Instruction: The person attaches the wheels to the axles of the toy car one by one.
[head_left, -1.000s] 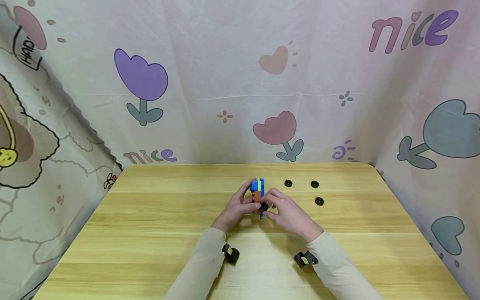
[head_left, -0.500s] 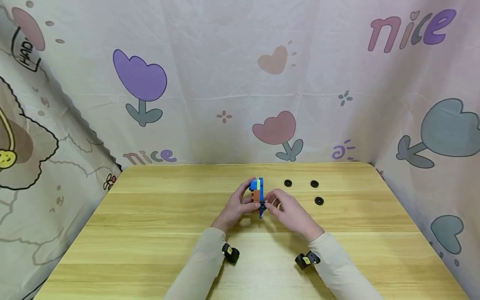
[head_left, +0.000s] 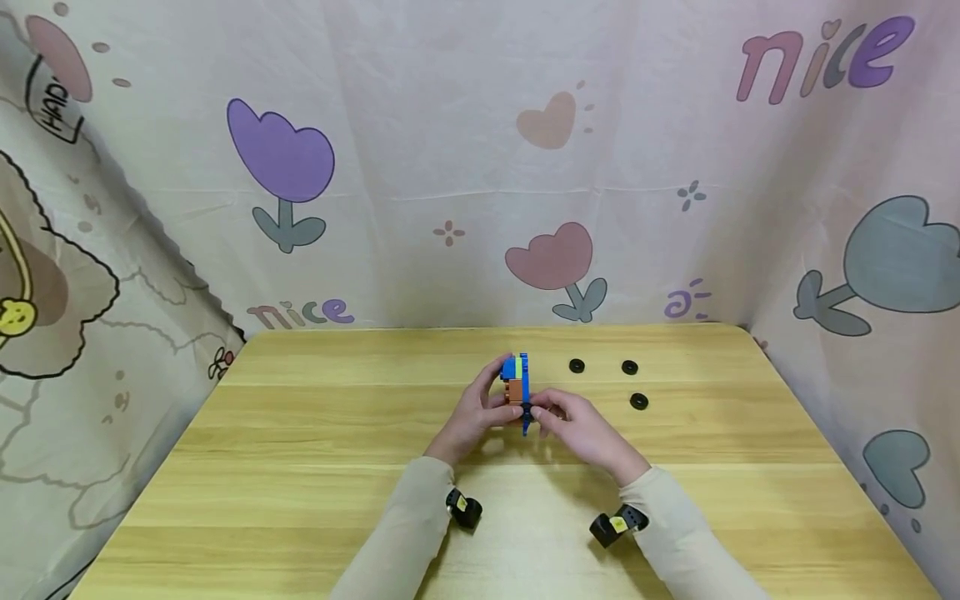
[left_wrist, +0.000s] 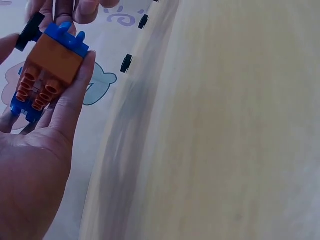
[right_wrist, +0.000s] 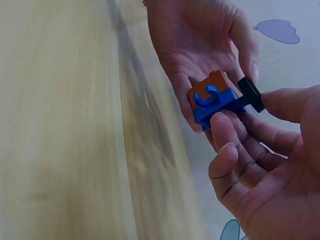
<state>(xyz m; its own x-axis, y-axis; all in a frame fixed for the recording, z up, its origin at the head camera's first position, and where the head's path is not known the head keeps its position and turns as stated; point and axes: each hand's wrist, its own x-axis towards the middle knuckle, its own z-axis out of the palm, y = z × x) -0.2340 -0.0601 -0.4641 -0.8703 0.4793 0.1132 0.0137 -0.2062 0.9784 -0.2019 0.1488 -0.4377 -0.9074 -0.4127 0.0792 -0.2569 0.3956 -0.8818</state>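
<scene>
A small toy of orange and blue building bricks (head_left: 515, 390), with a lime-green stripe, is held above the table. My left hand (head_left: 467, 417) grips it, the thumb near its lower end and the fingers along the far side. A black wheel (right_wrist: 250, 93) sits at the end of a short blue axle on the toy's blue base (right_wrist: 220, 104). My right hand (head_left: 581, 423) has its thumb pressed on the wheel's outer face, while its curled fingers lie against the blue base. Orange tubes (left_wrist: 40, 90) show on the toy's underside in the left wrist view.
Three more black wheels lie on the wooden table (head_left: 300, 467) beyond my right hand: a left one (head_left: 576, 366), a right one (head_left: 629, 367) and a nearer one (head_left: 638, 402). A printed cloth (head_left: 420, 167) hangs behind the table and along both sides.
The wheel, earlier face-up by the toy's near end, now stands at its blue side. My right fingers have lowered and drawn in against the toy; my left hand keeps its grip.
</scene>
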